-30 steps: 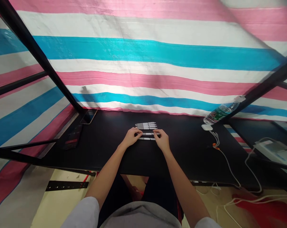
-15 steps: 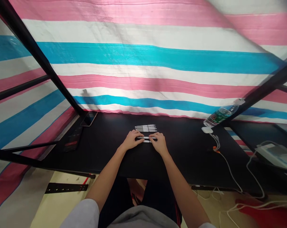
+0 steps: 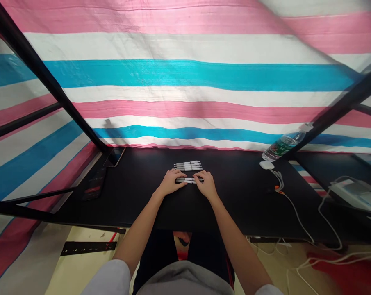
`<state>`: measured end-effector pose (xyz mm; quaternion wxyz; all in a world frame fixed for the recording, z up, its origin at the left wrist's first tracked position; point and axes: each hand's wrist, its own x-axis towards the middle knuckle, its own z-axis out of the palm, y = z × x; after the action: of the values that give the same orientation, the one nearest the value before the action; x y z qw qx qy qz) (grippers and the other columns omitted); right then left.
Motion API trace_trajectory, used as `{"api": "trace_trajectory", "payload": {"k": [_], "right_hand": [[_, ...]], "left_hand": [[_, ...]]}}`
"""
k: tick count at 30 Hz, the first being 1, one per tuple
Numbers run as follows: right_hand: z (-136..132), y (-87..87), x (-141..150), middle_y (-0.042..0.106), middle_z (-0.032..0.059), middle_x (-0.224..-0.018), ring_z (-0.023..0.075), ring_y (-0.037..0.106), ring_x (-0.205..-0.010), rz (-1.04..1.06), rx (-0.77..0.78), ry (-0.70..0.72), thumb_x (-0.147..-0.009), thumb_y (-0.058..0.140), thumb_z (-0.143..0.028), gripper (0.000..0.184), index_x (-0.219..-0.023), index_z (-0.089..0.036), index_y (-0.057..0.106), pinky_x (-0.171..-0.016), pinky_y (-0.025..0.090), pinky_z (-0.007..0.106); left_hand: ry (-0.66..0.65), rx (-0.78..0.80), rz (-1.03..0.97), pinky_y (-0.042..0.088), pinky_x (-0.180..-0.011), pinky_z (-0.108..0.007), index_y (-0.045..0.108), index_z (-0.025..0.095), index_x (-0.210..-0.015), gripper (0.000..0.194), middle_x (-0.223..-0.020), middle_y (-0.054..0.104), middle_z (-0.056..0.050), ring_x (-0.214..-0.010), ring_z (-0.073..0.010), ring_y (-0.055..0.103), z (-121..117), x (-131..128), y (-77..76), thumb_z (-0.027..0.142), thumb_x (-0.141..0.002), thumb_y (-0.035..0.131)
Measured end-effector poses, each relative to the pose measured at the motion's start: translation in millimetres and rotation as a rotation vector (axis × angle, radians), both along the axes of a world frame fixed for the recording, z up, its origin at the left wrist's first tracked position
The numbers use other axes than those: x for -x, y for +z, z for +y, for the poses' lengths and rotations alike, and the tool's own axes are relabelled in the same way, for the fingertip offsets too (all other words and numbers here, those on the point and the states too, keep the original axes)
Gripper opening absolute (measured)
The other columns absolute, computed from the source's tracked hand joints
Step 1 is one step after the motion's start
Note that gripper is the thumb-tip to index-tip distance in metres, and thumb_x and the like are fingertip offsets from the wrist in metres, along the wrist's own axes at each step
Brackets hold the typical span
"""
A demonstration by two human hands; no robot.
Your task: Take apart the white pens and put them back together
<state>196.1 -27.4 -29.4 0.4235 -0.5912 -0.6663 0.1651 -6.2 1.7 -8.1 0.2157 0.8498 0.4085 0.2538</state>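
Phone (image 3: 114,156) at far left of black desk (image 3: 240,209). Left hand (image 3: 171,183) lies narrow over left end of near white pens (image 3: 189,180), fingers (image 3: 181,182) touching them; right hand (image 3: 207,184) likewise on right end, can't tell if gripping. More white pens (image 3: 187,165) lie just farther. Water bottle (image 3: 283,146), white charger (image 3: 266,164) far right.

The person's left hand (image 3: 171,183) and right hand (image 3: 206,184) slid closer to each other on the tabletop (image 3: 249,205). The two white pens (image 3: 189,180) under the hands had a small gap before, and then they lay close together. The head moved a bit too, so the phone (image 3: 114,156) looked lower in the view.
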Motion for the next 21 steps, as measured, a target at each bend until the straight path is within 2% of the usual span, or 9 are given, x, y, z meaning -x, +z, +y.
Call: {"api": "trace_trajectory", "payload": {"k": [7, 21], "right_hand": [[-0.1, -0.3, -1.2, 0.069, 0.0064, -0.085, 0.0232, 0.055, -0.086, 0.022, -0.019, -0.003, -0.086, 0.051, -0.027, 0.022, -0.080, -0.022, 0.072, -0.083, 0.042, 0.038], [0.2, -1.1, 0.1, 0.069, 0.0054, -0.084, 0.0225, 0.055, -0.084, 0.018, -0.041, -0.009, -0.084, 0.051, -0.021, 0.021, -0.077, -0.022, 0.071, -0.081, 0.042, 0.037]], "left_hand": [[0.020, 0.010, -0.007, 0.038, -0.090, -0.037, 0.069, 0.024, -0.105, 0.028, -0.097, 0.067, -0.006, -0.097, -0.0226, 0.057, -1.8, -1.1, 3.1, 0.041, -0.086, 0.058], [0.013, -0.024, -0.067, 0.041, -0.088, -0.035, 0.071, 0.023, -0.096, 0.020, -0.092, 0.068, -0.005, -0.089, -0.0209, 0.057, -0.9, 0.4, 2.0, 0.034, -0.085, 0.060]]}}
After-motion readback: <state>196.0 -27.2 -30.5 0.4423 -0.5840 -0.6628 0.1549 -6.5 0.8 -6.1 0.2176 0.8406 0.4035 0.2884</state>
